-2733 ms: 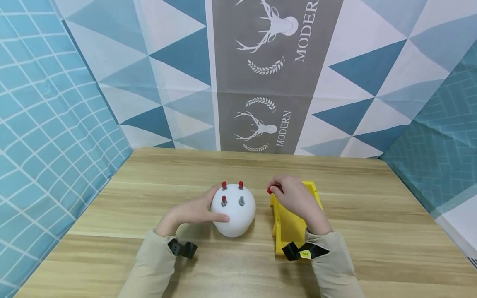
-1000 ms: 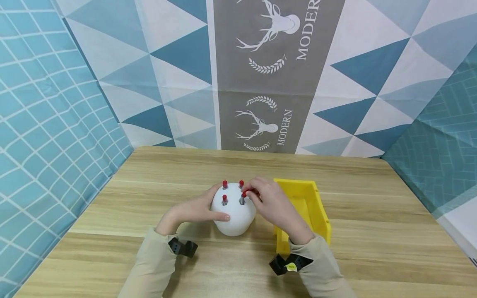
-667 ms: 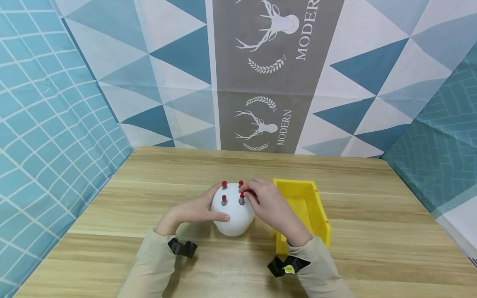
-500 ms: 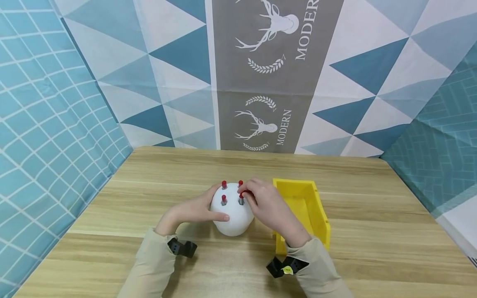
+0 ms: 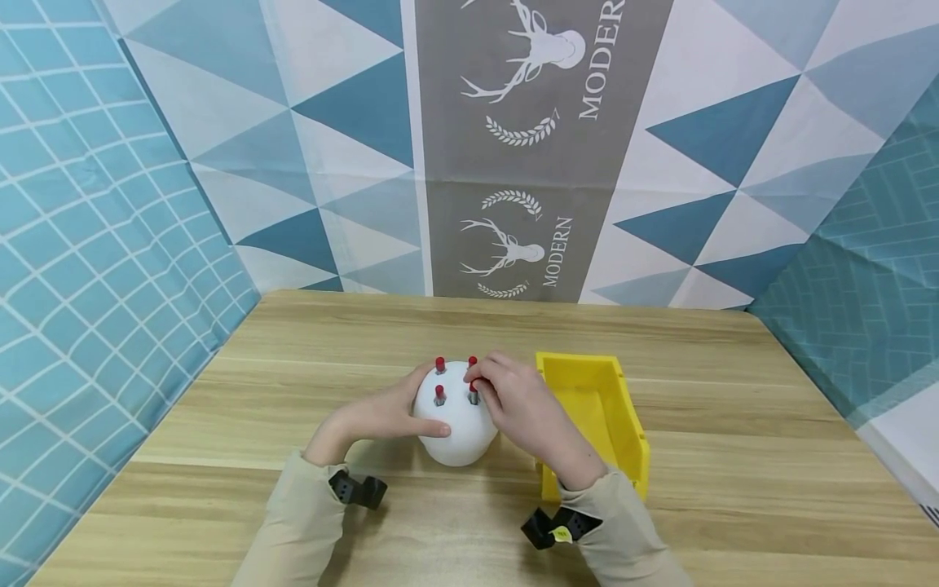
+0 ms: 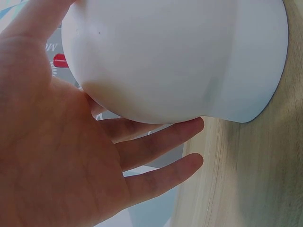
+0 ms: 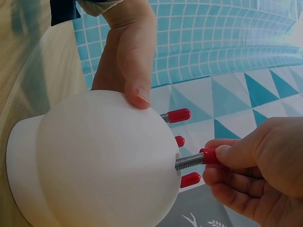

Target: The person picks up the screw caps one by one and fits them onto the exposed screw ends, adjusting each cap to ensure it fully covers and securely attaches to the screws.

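A white dome-shaped body on a short base stands on the wooden table, with several threaded metal studs sticking out of its top. Red caps cover the studs. My left hand spans the dome's left side, thumb in front and fingers behind. In the left wrist view some fingers lie along its surface while the lowest one stands apart. My right hand pinches a red cap between thumb and forefinger, at the end of the near right stud; much of that stud's thread shows below the cap.
A yellow open bin stands just right of the dome, partly behind my right forearm. The wooden table runs back to a patterned cloth wall. Each wrist wears a small black camera.
My right hand has come from over the yellow bin to the dome, bringing a red cap onto the bare stud. It has since shifted slightly at the stud. My left hand keeps its place.
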Demonstrator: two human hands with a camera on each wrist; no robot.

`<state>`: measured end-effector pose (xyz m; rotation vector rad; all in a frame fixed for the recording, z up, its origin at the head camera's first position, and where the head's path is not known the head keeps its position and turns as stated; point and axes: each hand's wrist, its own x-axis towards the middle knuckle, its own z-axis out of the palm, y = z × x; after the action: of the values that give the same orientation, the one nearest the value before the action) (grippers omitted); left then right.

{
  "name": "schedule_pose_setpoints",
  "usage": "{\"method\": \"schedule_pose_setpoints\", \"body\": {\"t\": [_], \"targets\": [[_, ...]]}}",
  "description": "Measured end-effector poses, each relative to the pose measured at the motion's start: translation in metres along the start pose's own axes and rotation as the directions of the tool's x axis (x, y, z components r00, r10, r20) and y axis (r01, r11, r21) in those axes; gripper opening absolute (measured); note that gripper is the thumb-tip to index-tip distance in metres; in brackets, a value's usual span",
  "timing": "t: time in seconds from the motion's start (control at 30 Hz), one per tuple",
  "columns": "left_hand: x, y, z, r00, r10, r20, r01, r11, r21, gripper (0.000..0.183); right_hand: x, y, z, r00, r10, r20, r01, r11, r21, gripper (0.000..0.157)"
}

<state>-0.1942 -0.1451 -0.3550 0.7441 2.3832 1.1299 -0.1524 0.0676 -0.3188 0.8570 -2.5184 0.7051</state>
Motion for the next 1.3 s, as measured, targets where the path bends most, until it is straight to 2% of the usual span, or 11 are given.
{"method": "schedule_pose_setpoints", "body": {"t": [0.77, 1.0, 1.3], "targets": [[0.0007, -0.0024, 0.0007, 1.0, 0.024, 0.002, -0.024, 1.0, -0.018, 0.089, -0.0007, -0.0008, 0.0015, 0.999, -0.041, -0.011, 0.041, 0.999, -0.033, 0.007], [0.0002, -0.0031, 0.0018, 1.0, 0.001, -0.006, -0.001, 1.0, -0.015, 0.093, -0.0007, -0.0012, 0.0021, 0.997, -0.07, -0.026, 0.069, 0.996, -0.055, 0.006], [0.0009, -0.0028, 0.0016, 1.0, -0.015, -0.008, 0.015, 1.0, -0.011, 0.094, -0.0007, -0.0042, 0.0009, 0.999, -0.05, -0.002, 0.05, 0.994, -0.097, 0.006]]}}
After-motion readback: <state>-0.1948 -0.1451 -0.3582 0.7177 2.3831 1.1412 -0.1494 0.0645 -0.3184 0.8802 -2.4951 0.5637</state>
